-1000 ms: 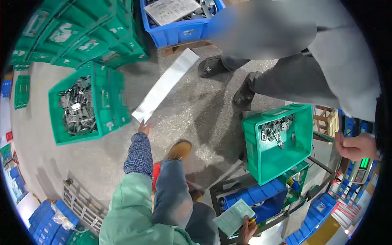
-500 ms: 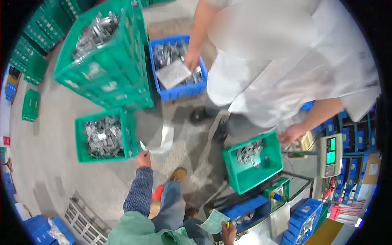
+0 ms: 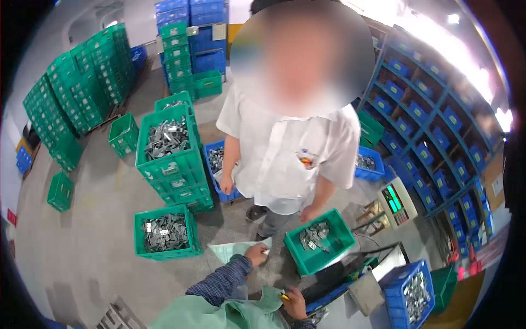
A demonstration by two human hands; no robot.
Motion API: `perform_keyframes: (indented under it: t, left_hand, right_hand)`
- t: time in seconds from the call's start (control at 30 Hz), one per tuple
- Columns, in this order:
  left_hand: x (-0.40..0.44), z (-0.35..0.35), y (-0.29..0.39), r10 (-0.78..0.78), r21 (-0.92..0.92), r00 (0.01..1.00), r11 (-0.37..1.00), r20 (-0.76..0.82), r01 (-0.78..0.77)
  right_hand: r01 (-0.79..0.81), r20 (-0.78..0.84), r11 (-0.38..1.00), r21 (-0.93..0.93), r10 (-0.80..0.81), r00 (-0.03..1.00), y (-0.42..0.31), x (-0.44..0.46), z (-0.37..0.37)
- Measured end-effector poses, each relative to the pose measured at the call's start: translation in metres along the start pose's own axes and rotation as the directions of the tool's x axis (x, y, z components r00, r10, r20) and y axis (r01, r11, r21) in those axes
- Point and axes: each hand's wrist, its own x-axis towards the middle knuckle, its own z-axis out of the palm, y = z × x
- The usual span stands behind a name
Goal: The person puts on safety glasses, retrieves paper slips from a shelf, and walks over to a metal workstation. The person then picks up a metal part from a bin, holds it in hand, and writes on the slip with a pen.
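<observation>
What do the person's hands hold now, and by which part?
Left hand: pale paper, near its right end. Right hand: green sheet, by its right edge, plus a yellow pen, its exact grip unclear.

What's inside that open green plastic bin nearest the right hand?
Small grey metallic pieces lie heaped inside the open green plastic bin; bare bottom shows beside them. Whatever lies under the top pieces is covered.

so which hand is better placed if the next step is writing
Probably the right hand: its grip has the yellow pen-like item, close to a pale green sheet. The left hand is reached forward and occupied with a long pale paper.
</observation>
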Motion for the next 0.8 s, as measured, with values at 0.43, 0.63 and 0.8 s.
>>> perform_keyframes:
  t: [0.43, 0.63, 0.8]
  left_hand:
    - [-0.102, 0.183, 0.182, 0.044, -0.598, 0.818, 0.706, 0.573, 0.381]
    - [-0.142, 0.201, 0.233, 0.072, -0.623, 0.829, 0.696, 0.554, 0.356]
    - [-0.152, 0.205, 0.244, 0.178, -0.533, 0.756, 0.807, 0.630, 0.254]
  right_hand:
    - [-0.078, -0.344, 0.991, 0.106, 0.110, 0.933, 0.000, -0.111, -0.030]
    - [-0.082, -0.473, 0.991, 0.101, 0.120, 0.873, 0.003, -0.128, -0.025]
    - [-0.117, -0.536, 0.962, 0.248, 0.237, 0.810, -0.015, -0.124, -0.031]
